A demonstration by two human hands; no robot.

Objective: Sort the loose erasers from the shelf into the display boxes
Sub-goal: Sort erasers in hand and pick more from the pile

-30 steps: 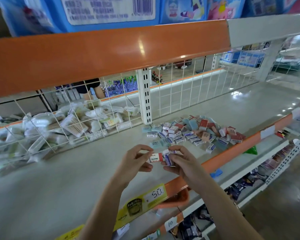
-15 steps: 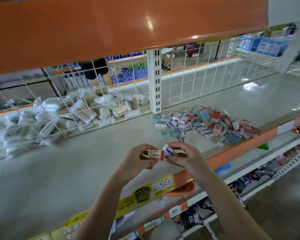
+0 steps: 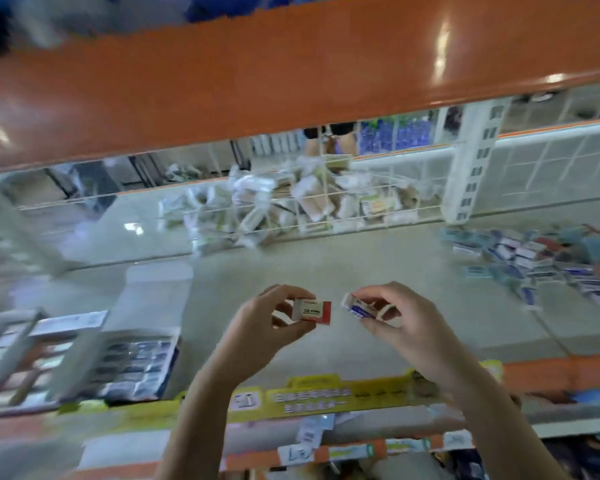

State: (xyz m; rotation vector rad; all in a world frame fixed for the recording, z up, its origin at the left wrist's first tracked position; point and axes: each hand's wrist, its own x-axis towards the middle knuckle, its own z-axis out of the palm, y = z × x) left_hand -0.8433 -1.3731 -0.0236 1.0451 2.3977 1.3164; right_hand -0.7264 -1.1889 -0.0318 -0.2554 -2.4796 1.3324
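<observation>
- Lower left of the frame: display boxes [image 3: 132,367], blurred, contents unreadable.
- Centre: my left hand [image 3: 260,327] pinches a red-and-white eraser [image 3: 315,311] marked "2B".
- Beside it, my right hand [image 3: 409,323] pinches a blue-and-white eraser [image 3: 359,306], print illegible.
- Right edge: loose erasers [image 3: 541,261] on the shelf [image 3: 378,258], cut off.

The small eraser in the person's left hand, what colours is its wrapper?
The white and red wrapped eraser shows both colours, clearest in the head view.

"2B" on red-and-white eraser [image 3: 314,311]; other labels too blurred.
</observation>
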